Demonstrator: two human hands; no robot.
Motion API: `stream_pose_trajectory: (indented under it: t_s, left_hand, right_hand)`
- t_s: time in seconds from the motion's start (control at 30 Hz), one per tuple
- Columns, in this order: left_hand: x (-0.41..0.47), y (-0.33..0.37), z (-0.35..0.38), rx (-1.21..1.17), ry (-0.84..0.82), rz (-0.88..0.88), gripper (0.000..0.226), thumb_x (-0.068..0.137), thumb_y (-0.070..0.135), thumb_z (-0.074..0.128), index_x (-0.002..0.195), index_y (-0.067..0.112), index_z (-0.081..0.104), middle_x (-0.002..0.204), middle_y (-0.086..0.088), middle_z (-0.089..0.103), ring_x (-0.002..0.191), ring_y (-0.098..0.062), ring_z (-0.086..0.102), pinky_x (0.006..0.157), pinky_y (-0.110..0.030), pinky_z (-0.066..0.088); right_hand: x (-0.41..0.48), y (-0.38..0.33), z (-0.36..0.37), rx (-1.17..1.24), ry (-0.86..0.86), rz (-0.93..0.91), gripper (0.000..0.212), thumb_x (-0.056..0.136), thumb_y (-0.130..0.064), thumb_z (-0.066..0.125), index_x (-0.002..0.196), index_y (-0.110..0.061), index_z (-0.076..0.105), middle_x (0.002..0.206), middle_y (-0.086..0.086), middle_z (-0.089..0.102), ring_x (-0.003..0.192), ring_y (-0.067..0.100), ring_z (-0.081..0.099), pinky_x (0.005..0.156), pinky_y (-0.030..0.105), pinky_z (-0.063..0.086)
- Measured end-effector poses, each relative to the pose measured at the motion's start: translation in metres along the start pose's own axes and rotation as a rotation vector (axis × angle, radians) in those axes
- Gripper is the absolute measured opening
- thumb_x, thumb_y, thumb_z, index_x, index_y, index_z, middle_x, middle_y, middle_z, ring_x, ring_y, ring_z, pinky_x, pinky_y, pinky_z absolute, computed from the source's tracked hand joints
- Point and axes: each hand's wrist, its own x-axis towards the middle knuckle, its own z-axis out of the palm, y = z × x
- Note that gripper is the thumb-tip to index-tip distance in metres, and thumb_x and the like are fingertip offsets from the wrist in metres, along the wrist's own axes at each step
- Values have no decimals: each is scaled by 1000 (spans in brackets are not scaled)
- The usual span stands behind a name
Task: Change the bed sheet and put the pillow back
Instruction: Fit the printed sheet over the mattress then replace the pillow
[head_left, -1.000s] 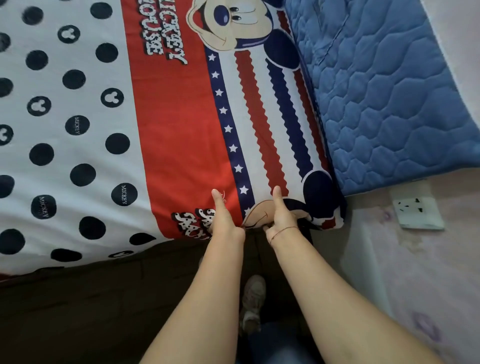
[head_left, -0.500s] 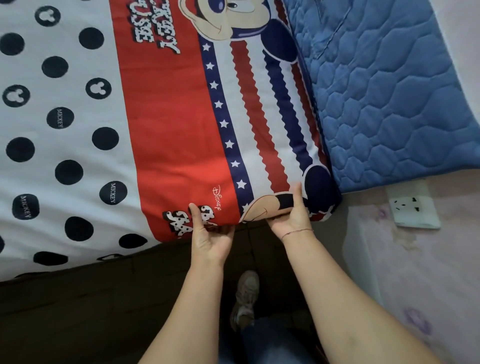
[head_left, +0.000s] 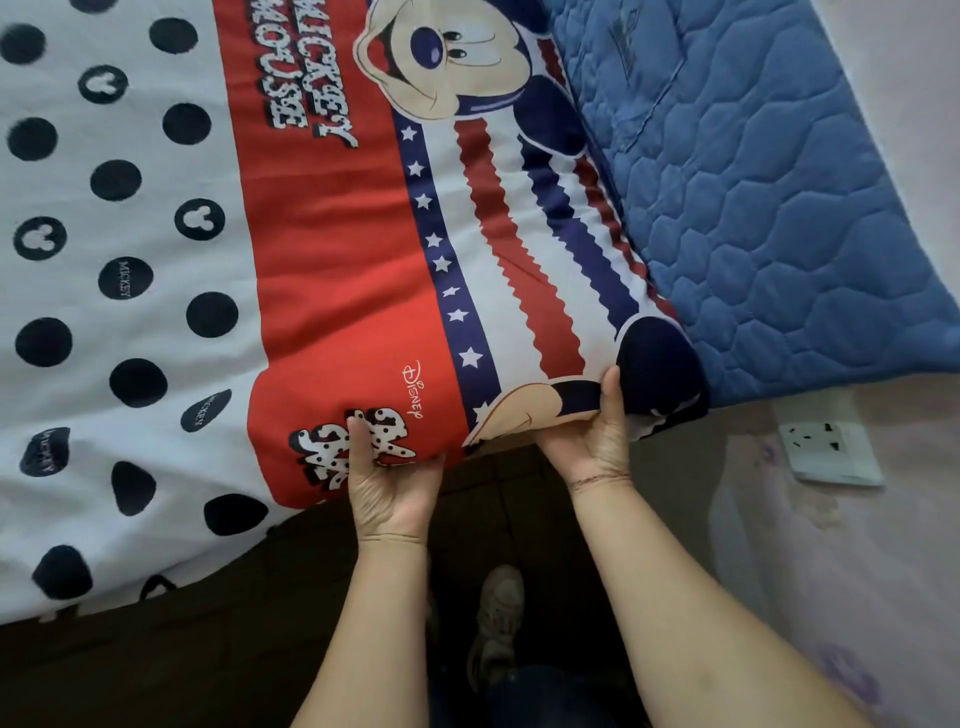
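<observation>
Mickey Mouse bed sheet (head_left: 322, 260) spread over mattress, 9 to 1 o'clock. Left hand (head_left: 387, 483) and right hand (head_left: 592, 441), palms up, thumbs on top, pinch near edge. Likely tucking corner. Blue quilted pad (head_left: 769, 208) at 2 o'clock, possibly the pillow; placing left.

Swapped grip on the bed sheet (head_left: 337, 291) edge since a second ago: from thumbs poking straight up to palms turned up, fingers tucked under, thumbs on top. Spread apart too, with the left hand (head_left: 390, 480) slid out onto the spotted lettering and the right hand (head_left: 592, 441) nearer the corner. Raised that corner a bit, bunching the stripes.
</observation>
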Motion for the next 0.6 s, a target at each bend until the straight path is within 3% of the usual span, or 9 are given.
stream_pose_trajectory:
  t_s: [0.1,0.23,0.33,0.4,0.5,0.6]
  left_hand:
    - [1,0,4,-102,-45,12,91,44,13,97,128,9,61,136,-14,57,131,-36,48,111,-61,29]
    - [4,8,10,-188,-112,63,81,44,3,94,120,4,66,131,-15,60,123,-35,56,101,-61,39]
    - [3,8,7,-168,-123,51,70,47,2,92,113,2,70,128,-14,62,117,-34,60,99,-58,42]
    - [4,4,-4,-163,-62,24,74,43,0,92,113,1,70,129,-14,62,120,-34,58,104,-57,41]
    - [9,-2,-26,-135,123,-22,101,29,-7,91,125,7,62,127,-13,63,124,-31,54,108,-53,33]
    - [11,-2,-48,-100,333,-86,104,11,-16,83,111,8,66,108,-15,71,111,-31,59,112,-50,31]
  right_hand:
    - [4,-1,-1,50,-59,-1,105,46,-25,96,140,-19,49,139,12,53,131,37,47,105,64,33]
    - [7,-5,10,32,-199,-44,62,52,-19,92,110,-14,72,117,13,66,114,34,60,105,59,34]
    - [8,-6,7,14,-193,-51,57,52,-18,92,106,-14,74,114,12,68,109,33,63,103,58,38]
    - [9,-4,-5,40,-111,-57,57,48,-15,93,103,-13,75,111,12,68,104,33,66,98,58,44]
    - [7,-3,-34,9,109,-44,59,50,-13,88,107,-13,73,112,13,68,102,34,66,95,59,45]
    - [2,-9,-52,-69,397,28,73,46,-10,90,115,-11,64,116,16,65,114,38,58,101,59,41]
